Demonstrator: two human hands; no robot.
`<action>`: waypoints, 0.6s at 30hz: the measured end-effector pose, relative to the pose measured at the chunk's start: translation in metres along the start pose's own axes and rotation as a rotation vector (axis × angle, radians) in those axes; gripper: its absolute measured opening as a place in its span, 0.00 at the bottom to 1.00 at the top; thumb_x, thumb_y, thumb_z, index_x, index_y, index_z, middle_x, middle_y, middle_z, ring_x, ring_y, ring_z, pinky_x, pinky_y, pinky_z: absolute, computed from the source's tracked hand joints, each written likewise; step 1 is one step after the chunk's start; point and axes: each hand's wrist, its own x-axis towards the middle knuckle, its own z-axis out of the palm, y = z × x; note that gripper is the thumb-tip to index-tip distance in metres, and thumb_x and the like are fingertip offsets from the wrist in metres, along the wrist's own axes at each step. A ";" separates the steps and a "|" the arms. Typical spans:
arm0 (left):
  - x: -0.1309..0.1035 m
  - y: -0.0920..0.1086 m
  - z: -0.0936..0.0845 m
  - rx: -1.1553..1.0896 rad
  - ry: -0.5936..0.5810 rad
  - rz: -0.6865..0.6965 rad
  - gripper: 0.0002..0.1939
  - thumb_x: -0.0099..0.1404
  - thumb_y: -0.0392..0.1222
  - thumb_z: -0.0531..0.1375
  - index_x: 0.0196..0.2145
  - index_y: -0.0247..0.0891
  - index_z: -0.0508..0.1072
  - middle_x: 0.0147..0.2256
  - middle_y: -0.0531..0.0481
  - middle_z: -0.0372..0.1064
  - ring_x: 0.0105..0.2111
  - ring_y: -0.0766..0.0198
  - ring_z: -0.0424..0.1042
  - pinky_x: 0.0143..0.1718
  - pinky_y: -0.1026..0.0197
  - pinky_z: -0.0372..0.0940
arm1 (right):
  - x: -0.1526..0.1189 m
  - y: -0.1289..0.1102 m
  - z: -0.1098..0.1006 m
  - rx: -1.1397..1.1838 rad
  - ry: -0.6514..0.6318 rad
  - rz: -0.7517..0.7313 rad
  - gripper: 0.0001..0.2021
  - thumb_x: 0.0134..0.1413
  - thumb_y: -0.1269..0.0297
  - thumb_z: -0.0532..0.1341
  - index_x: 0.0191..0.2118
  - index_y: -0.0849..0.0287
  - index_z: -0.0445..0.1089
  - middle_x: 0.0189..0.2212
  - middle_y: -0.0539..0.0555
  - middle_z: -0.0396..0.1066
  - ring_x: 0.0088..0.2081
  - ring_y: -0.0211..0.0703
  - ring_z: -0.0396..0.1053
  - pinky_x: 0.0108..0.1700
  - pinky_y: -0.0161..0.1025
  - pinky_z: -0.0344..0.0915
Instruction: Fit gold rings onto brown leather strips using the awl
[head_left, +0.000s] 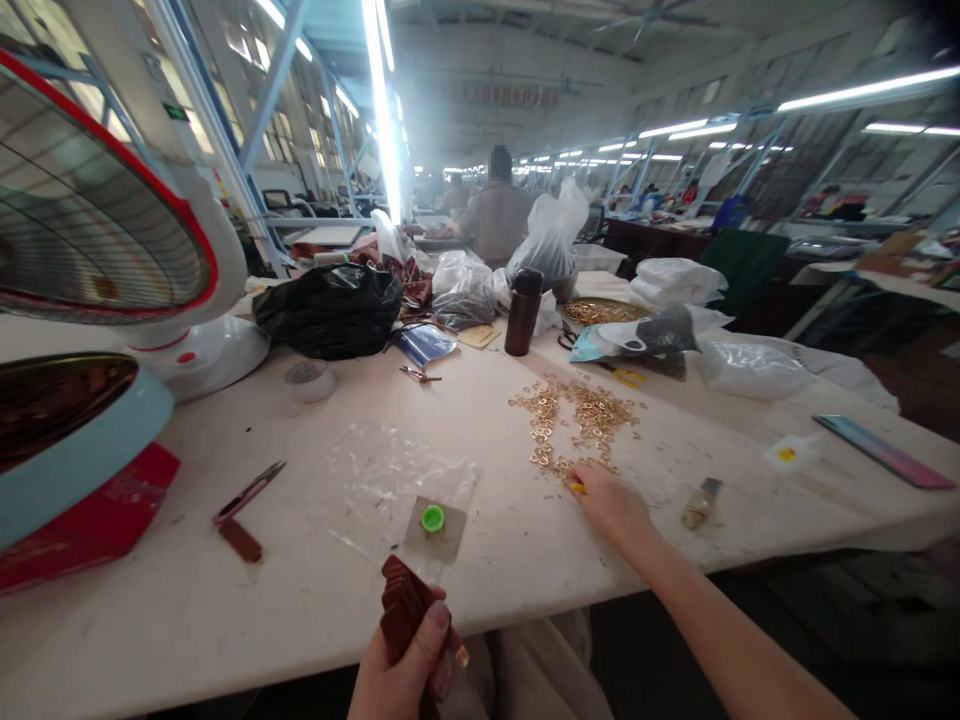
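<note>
My left hand (409, 665) is closed around a stack of brown strips (403, 603) at the front edge of the table, with a small gold piece showing at its lower right. Farther right, my right hand (604, 500) reaches to the near edge of a spread of small gold rings (596, 412). Its fingers are pressed together, and something small and yellow (577, 487) shows at the fingertips; whether a ring is pinched there cannot be made out. Between the hands lies a grey square plate (448, 541) with a green cap (433, 518) on it.
A fan (191, 345) and a blue-rimmed basin (90, 460) stand left. Thread snips (251, 490), a tape roll (309, 381) and clear plastic (375, 470) lie on the table (300, 600). A bottle (523, 312) and bags stand behind; a small bottle (699, 505) and phone (885, 450) lie right.
</note>
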 end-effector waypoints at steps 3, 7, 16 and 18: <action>0.001 0.000 -0.001 0.046 0.036 -0.002 0.27 0.38 0.54 0.69 0.31 0.34 0.68 0.12 0.58 0.62 0.12 0.73 0.57 0.14 0.70 0.48 | 0.010 -0.007 0.006 -0.043 -0.040 0.015 0.05 0.57 0.69 0.55 0.33 0.60 0.68 0.34 0.56 0.70 0.34 0.45 0.67 0.31 0.36 0.53; 0.001 -0.001 -0.003 0.086 0.072 -0.009 0.26 0.37 0.54 0.69 0.28 0.34 0.67 0.12 0.55 0.65 0.13 0.70 0.60 0.14 0.69 0.53 | 0.011 -0.007 0.008 -0.042 -0.091 0.005 0.05 0.54 0.73 0.55 0.33 0.60 0.68 0.33 0.55 0.70 0.35 0.44 0.67 0.31 0.35 0.53; -0.004 -0.007 -0.005 0.124 0.040 -0.007 0.27 0.36 0.57 0.68 0.28 0.34 0.66 0.12 0.54 0.66 0.12 0.71 0.60 0.12 0.70 0.51 | 0.007 0.000 0.007 -0.044 -0.138 0.003 0.04 0.56 0.68 0.56 0.35 0.62 0.67 0.31 0.52 0.69 0.34 0.43 0.67 0.33 0.36 0.58; -0.007 -0.008 -0.005 0.128 0.036 0.004 0.27 0.36 0.57 0.68 0.27 0.34 0.66 0.12 0.54 0.66 0.12 0.71 0.60 0.13 0.69 0.51 | 0.010 -0.001 0.008 -0.051 -0.147 -0.004 0.05 0.58 0.67 0.56 0.36 0.62 0.67 0.31 0.51 0.68 0.34 0.42 0.67 0.35 0.39 0.61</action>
